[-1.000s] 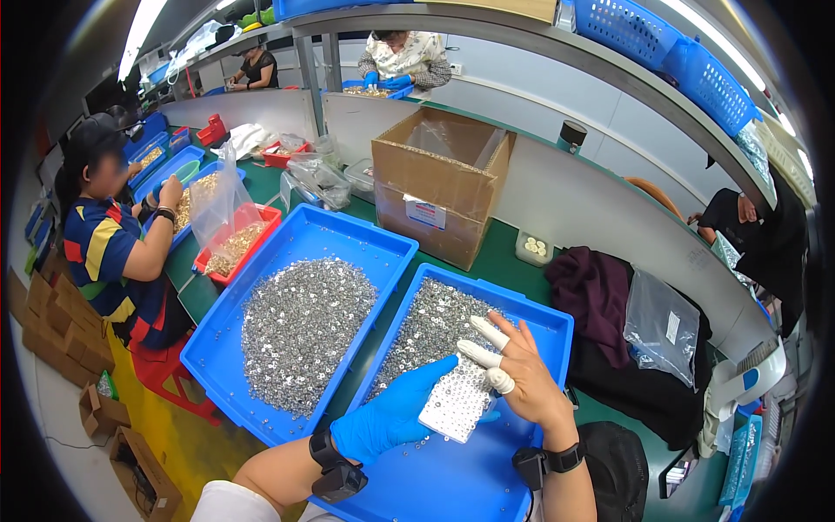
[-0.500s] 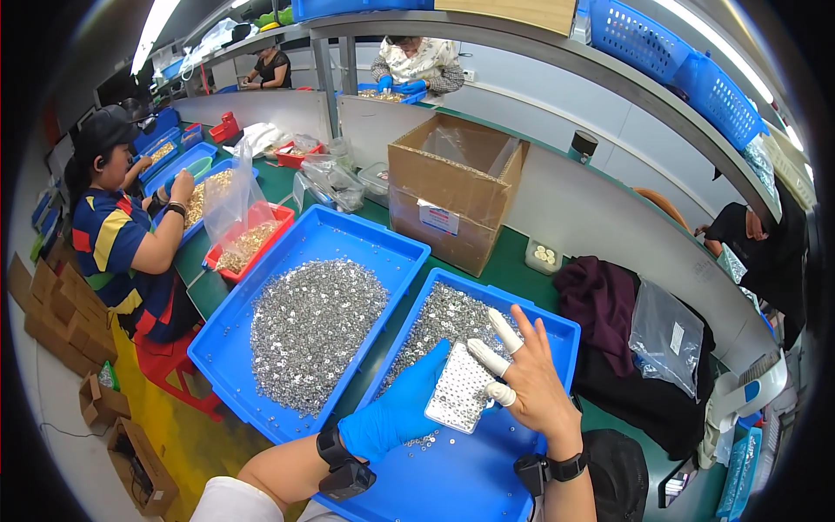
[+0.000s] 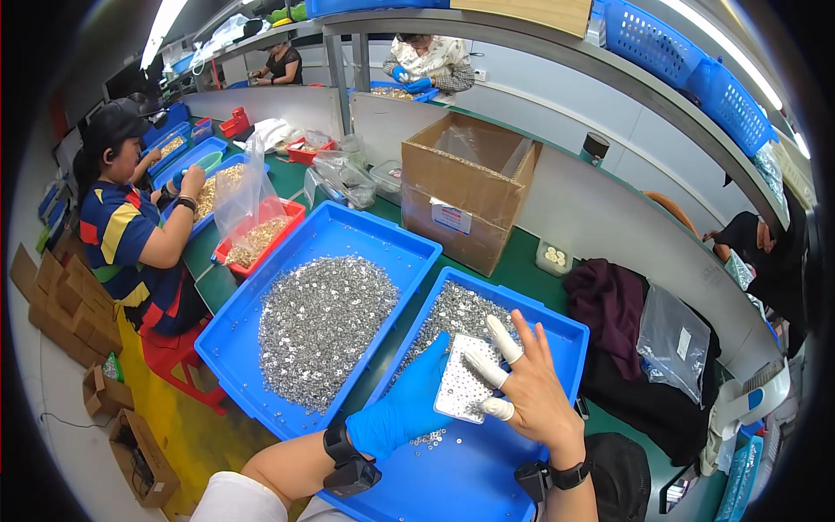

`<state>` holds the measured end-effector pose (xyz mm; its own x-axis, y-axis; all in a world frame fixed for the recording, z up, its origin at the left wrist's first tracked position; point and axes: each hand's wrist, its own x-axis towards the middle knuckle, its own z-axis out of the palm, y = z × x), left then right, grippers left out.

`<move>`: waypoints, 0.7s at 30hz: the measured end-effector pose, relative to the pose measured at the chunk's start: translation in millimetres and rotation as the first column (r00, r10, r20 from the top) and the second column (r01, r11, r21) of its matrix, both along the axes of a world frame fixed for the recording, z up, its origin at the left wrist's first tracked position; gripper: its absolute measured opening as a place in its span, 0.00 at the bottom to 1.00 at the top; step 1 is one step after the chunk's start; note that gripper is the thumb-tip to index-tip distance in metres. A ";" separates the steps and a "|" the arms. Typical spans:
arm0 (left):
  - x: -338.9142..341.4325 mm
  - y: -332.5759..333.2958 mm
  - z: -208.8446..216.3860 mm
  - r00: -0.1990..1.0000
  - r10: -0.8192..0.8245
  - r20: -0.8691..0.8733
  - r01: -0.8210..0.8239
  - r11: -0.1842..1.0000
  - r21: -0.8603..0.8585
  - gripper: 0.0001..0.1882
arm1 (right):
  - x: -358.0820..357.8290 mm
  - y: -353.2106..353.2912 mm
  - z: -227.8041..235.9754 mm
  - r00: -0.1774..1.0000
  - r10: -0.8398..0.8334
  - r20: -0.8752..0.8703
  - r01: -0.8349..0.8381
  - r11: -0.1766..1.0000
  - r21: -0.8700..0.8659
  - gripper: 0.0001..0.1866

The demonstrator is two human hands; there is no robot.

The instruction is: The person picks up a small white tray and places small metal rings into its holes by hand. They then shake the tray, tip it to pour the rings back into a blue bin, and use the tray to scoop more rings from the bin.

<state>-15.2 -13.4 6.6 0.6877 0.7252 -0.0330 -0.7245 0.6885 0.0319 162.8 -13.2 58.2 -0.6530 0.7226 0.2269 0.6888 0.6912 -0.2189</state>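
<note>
My left hand (image 3: 402,411), in a blue glove, grips a small white plate (image 3: 455,379) by its left side. Dotted rows of tiny round pieces or holes cover the plate; which, I cannot tell. Over its right part spreads my right hand (image 3: 546,402), bare except for white finger cots on the thumb and two fingers. The cot tips touch or hover just above the plate. Both hands are over a blue tray (image 3: 435,487), whose far part holds a pile of small silver washer-like rings (image 3: 459,311). Several loose rings (image 3: 428,439) lie below the plate.
A second blue tray (image 3: 230,337) at the left carries a larger heap of rings (image 3: 326,326). Beyond stand a cardboard box (image 3: 465,204) and a red bin (image 3: 294,213). Dark cloth (image 3: 600,304) and a clear bag (image 3: 670,339) lie right. A co-worker (image 3: 130,217) sits left.
The whole view has shifted slightly. My right hand has moved a little down across the plate, its cot-covered fingers spread differently. My left hand keeps its hold.
</note>
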 end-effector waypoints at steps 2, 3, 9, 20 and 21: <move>-0.5 -0.4 1.8 1.000 0.017 -0.022 -0.016 0.999 0.038 0.26 | -1.5 -0.7 1.4 1.000 0.015 0.019 -0.015 1.000 0.001 0.33; -0.5 -0.4 1.0 1.000 0.017 0.014 -0.018 0.999 0.048 0.26 | -1.6 -0.4 1.4 1.000 0.016 0.017 -0.016 1.000 0.004 0.33; -1.1 2.1 -2.1 0.992 0.044 0.116 -0.034 0.996 -0.084 0.26 | -5.8 -2.5 6.7 0.998 0.056 0.017 -0.057 0.998 0.036 0.30; -2.4 -0.1 15.2 0.997 0.013 0.081 -0.008 0.998 -0.063 0.31 | 8.2 8.4 -15.5 0.851 -0.097 -0.517 0.039 0.992 -0.121 0.31; 0.7 -1.3 20.9 0.999 0.007 0.034 -0.004 0.994 -0.110 0.33 | 12.6 11.7 -23.3 0.747 -0.181 -0.640 0.057 0.976 -0.210 0.30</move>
<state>-14.5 -14.7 27.5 0.6858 0.7222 -0.0896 -0.7277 0.6825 -0.0686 175.4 -1.5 34.9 -0.2958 0.8510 0.4340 0.4087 0.5233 -0.7477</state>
